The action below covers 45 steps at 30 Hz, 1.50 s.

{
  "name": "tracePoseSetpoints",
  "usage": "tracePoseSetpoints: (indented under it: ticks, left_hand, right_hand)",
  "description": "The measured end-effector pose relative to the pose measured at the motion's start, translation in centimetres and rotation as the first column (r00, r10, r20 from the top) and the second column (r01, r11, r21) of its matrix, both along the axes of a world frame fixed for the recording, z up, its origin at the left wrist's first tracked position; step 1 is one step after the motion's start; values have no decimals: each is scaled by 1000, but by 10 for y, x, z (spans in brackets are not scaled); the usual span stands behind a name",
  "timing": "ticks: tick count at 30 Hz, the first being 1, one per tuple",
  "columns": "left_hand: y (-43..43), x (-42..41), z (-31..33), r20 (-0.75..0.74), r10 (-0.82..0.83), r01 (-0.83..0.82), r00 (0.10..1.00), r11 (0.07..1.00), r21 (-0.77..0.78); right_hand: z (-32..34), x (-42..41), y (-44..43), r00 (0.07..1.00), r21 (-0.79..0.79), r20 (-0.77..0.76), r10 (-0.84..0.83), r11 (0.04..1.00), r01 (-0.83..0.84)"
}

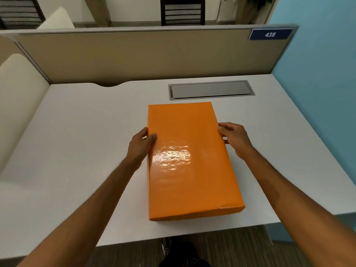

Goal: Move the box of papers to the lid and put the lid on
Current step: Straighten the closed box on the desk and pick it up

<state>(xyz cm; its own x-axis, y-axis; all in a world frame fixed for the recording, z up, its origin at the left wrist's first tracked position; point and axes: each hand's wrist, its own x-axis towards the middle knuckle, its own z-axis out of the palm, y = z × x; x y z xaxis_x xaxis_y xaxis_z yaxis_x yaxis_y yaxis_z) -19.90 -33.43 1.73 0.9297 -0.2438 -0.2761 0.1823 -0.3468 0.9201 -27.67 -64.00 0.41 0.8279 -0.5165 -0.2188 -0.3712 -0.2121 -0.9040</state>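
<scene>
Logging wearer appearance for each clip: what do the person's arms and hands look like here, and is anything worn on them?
Both forearms are bare right up to the frame edge, with no sleeves in view. The left hand and right hand wear no gloves. No watch, bracelet or ring is visible on either side, and there are no markings, straps or cables on the arms.

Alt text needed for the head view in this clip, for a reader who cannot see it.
Two bare hands, left hand and right hand, hold the long sides of an orange lid covering a box on a white desk. Behind it, a grey cable hatch sits flush in the desk, and a partition carries a sign reading 438.
</scene>
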Motion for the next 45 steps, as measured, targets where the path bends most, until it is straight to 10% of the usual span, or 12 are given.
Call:
tracePoseSetpoints:
  ticks: [16,29,45]
  left_hand:
    - [26,-110,-9,-4,196,-195,981,981,17]
    - [32,-126,-11,-344,138,-221,929,952,-213]
    - [74,-81,3,-305,201,-284,931,924,-257]
  right_hand:
    - [-5,-106,19,997,160,47,66,985,-72]
    - [-11,-130,24,986,533,-18,166,836,-131]
    - [13,-73,55,979,512,26,200,839,-185]
